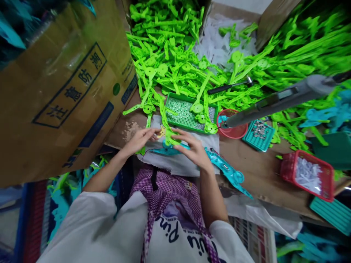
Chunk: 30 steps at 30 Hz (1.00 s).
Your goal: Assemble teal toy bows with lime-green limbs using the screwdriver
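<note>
Between my hands, a lime-green plastic part (170, 138) stands tilted over the work cloth, its long arm pointing up and away. The fingers of my right hand (193, 148) are bent around its near, wide end. My left hand (142, 140) is closed, its fingertips at a small yellow piece (162, 131) beside the green part; its exact grip is partly hidden. Beneath the hands lies a long turquoise plastic part (225, 168), reaching out to the right on the grey cloth (156, 157).
A green basket (181, 126) of small metal pieces sits ahead, near a hammer (227, 87) and a red basket (238, 132). A teal tray (257, 144) holds metal bits. A grey power driver (279, 98) hangs in from the right. A large carton (90, 84) stands left.
</note>
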Each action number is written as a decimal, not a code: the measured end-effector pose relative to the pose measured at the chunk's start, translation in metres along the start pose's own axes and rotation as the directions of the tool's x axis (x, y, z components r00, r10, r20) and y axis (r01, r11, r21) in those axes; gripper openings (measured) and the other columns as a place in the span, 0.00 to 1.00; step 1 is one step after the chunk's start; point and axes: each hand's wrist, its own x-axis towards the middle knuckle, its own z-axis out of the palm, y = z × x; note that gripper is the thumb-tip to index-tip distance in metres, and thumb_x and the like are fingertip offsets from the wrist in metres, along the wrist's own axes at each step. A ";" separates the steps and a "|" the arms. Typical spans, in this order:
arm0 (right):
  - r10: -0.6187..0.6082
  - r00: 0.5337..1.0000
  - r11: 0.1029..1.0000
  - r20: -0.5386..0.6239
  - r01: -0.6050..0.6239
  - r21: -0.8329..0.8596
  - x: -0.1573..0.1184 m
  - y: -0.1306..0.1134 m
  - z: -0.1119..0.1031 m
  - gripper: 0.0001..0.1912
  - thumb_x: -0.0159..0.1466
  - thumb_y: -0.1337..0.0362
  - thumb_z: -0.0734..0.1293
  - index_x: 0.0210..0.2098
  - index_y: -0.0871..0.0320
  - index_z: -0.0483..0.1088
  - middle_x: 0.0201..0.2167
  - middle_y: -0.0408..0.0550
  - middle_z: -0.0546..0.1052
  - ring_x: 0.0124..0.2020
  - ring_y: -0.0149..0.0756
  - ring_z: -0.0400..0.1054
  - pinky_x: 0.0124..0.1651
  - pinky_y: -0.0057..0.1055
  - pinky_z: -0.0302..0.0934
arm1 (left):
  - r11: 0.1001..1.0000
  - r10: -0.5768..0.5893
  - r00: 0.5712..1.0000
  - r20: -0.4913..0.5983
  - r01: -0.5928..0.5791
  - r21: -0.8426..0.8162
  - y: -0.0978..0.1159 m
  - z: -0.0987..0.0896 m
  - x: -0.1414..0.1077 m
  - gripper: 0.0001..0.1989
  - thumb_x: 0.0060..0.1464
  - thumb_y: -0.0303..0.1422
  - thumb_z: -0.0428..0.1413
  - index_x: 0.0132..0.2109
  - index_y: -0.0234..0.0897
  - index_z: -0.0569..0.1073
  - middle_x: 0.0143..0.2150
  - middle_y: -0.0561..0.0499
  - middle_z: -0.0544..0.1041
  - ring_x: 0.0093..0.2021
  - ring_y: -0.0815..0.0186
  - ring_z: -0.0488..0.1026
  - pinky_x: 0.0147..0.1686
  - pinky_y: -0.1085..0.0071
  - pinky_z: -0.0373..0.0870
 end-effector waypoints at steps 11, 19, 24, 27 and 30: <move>0.095 0.967 0.993 0.236 -0.074 -0.097 0.008 0.032 -0.015 0.20 0.64 0.54 0.71 0.53 0.51 0.73 0.59 0.51 0.76 0.62 0.44 0.69 0.66 0.50 0.60 | 0.768 0.065 0.986 0.153 -0.147 0.623 -0.026 0.023 -0.037 0.11 0.65 0.39 0.54 0.39 0.40 0.77 0.38 0.50 0.80 0.44 0.58 0.74 0.49 0.61 0.66; 0.134 0.952 0.941 0.275 -0.036 -0.336 0.001 0.046 0.007 0.27 0.63 0.57 0.72 0.60 0.52 0.68 0.59 0.52 0.75 0.61 0.46 0.67 0.65 0.51 0.58 | 0.642 0.336 0.933 0.127 -0.325 0.695 -0.022 0.042 -0.064 0.10 0.68 0.37 0.51 0.42 0.40 0.76 0.39 0.48 0.80 0.42 0.59 0.74 0.48 0.60 0.66; 0.127 0.922 0.899 0.366 0.050 -0.436 0.012 0.039 0.006 0.23 0.64 0.59 0.71 0.58 0.50 0.70 0.58 0.49 0.77 0.61 0.46 0.68 0.69 0.53 0.48 | 0.570 0.402 0.908 0.114 -0.346 0.745 -0.025 0.048 -0.079 0.10 0.67 0.34 0.51 0.42 0.40 0.77 0.37 0.47 0.78 0.41 0.60 0.74 0.48 0.60 0.71; 0.141 0.915 0.883 0.378 0.056 -0.465 0.016 0.036 0.006 0.22 0.64 0.59 0.72 0.57 0.50 0.71 0.59 0.51 0.76 0.64 0.48 0.66 0.69 0.55 0.45 | 0.604 0.385 0.923 0.000 -0.252 0.756 -0.036 0.049 -0.080 0.10 0.68 0.35 0.51 0.43 0.39 0.77 0.47 0.43 0.77 0.47 0.59 0.75 0.51 0.60 0.73; 0.141 0.901 0.893 0.409 0.062 -0.445 0.015 0.037 0.006 0.22 0.64 0.59 0.71 0.58 0.49 0.71 0.62 0.51 0.74 0.67 0.48 0.63 0.69 0.55 0.44 | 0.670 0.367 0.930 -0.024 -0.246 0.700 -0.046 0.052 -0.078 0.10 0.68 0.35 0.50 0.44 0.39 0.76 0.48 0.44 0.78 0.49 0.60 0.77 0.52 0.62 0.75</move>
